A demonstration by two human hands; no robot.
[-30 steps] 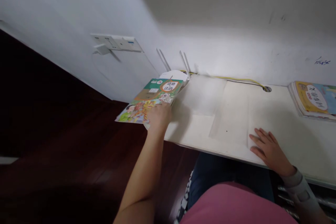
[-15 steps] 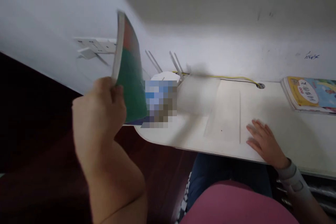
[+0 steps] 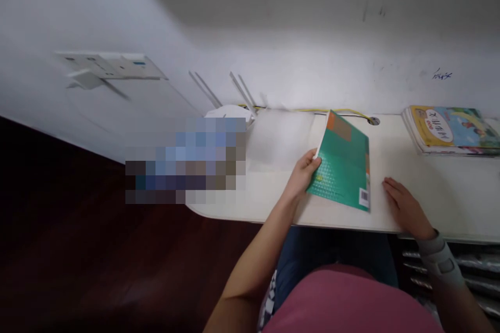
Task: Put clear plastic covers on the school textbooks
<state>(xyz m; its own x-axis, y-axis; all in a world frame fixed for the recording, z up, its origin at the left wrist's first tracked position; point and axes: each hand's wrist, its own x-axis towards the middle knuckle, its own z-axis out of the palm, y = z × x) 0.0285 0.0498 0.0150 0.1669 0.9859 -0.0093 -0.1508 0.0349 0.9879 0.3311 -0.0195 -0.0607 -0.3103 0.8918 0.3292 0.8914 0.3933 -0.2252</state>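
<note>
A thin green book with an orange patch and a barcode is tilted over the white desk. My left hand is closed on its left edge, thumb on top of the cover. To the right of the book, my right hand rests on the desk with its fingers stretched out and nothing in it. A grey brace wraps that wrist. Farther right lies a stack of books, its top cover yellow and blue.
At the desk's left end stands a white router with several antennas, beside a pixelated area. A yellow cable runs along the wall to a round hole. A socket strip with a plug is on the left wall.
My left hand has brought the green book from the far left to above the middle of the desk. The view has turned slightly right. My right hand stays near the desk surface.
</note>
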